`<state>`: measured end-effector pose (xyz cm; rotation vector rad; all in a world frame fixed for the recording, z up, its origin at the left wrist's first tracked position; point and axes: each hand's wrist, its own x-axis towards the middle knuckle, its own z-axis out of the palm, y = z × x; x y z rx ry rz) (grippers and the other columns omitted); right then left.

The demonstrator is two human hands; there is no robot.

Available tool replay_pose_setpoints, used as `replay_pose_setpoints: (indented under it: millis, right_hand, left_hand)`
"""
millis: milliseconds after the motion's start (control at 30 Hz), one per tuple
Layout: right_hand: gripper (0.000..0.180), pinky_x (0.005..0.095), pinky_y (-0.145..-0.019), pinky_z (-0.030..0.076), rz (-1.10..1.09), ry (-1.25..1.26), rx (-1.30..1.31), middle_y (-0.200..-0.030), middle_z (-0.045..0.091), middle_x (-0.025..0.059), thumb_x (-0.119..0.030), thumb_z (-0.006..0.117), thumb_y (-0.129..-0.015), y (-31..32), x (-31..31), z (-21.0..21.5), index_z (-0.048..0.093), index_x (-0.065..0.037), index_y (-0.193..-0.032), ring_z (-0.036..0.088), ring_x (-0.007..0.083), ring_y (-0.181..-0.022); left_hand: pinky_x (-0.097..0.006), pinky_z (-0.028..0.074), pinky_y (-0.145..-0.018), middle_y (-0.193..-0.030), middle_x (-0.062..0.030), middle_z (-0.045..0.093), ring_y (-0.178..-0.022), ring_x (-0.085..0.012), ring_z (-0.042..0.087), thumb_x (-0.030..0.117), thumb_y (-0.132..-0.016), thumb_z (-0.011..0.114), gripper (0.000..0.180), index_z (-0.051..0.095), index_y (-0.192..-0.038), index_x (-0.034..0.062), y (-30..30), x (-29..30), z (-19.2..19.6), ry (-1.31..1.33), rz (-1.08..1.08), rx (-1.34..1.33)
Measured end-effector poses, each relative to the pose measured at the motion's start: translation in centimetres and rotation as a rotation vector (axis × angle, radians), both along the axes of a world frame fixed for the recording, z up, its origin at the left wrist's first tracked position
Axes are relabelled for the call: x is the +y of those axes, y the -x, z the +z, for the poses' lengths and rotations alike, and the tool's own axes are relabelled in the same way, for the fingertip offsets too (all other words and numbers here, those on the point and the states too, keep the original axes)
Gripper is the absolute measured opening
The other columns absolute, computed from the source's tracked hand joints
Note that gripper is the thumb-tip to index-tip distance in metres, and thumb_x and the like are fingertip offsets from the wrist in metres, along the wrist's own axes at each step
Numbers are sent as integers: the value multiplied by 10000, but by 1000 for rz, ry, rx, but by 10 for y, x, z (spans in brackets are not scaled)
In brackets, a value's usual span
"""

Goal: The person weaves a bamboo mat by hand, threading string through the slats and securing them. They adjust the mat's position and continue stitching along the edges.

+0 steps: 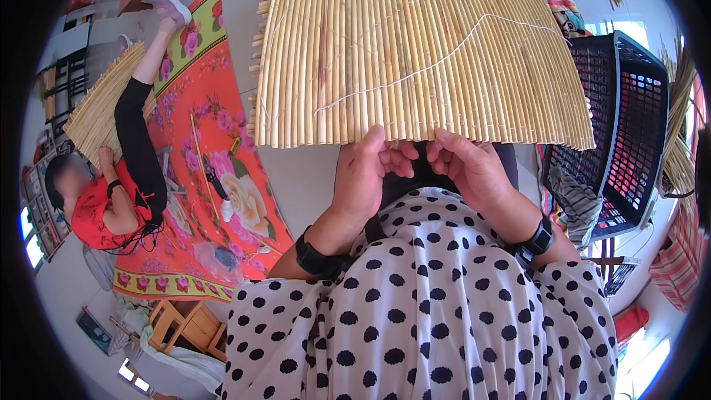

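Observation:
A mat of pale yellow reeds (422,37), bound side by side with thin thread, spreads out in front of me over my lap. Its near edge meets both of my hands. My left hand (364,178) has its thumb on that edge, left of the middle, with the fingers curled below it. A little to the right, my right hand (474,174) pinches the same edge, thumb on top and fingers bent under. A loose white thread (415,72) runs slantwise across the reeds. The fingertips' undersides are hidden.
A black plastic crate (618,115) with cloth in it stands at the right, near bundled reeds (678,126). On the left, a person in red (111,215) sits with another reed mat (104,104), beside a red flowered cloth (215,141) on the floor. A wooden stool (189,326) is behind.

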<state>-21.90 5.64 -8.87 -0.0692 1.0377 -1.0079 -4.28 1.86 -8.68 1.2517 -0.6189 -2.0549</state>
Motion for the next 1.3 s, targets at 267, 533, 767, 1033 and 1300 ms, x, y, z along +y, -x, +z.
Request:
replay_pose_setpoints:
  millis: [267,533,767,1033,1300]
  right_hand:
    - [130,235,-656,468,-12,-32,53,-783,637,32,-186,668,-863,2,1,-1,644,-61,-887,573,106,-693]
    - [160,221,-611,472,-9,-84,11,-753,633,30,-195,692,-847,-4,-3,4,653,-48,-897,584,107,-664]
    - [232,222,-574,448,28,37,36,-751,617,27,-237,708,-843,1,3,-9,649,-31,-934,551,96,-635]
    - [381,228,-603,443,-133,35,124,-735,621,31,-413,680,-868,36,26,-10,641,-36,-837,546,97,-639]
    - [370,254,-664,490,-183,-49,304,-809,678,116,-368,597,-925,44,23,-8,614,1,-938,610,144,-672]
  left_hand:
    - [-297,496,-593,-823,-146,631,-680,-194,600,347,-978,409,412,550,-1070,-30,-1,-1,0,91,58,-154]
    - [-280,522,-562,-801,-147,648,-649,-181,623,289,-988,451,360,561,-1086,-39,-4,3,-9,62,131,-98]
    - [-247,463,-527,-775,-99,631,-622,-139,579,307,-963,508,331,566,-1082,4,0,1,-10,88,135,-148]
    - [-247,436,-538,-796,-72,599,-659,-127,559,339,-969,491,349,534,-1131,33,2,0,-6,53,74,-174]
    - [-323,492,-597,-815,-182,649,-650,-246,608,588,-961,290,709,593,-989,-53,-23,2,-15,-108,138,23]
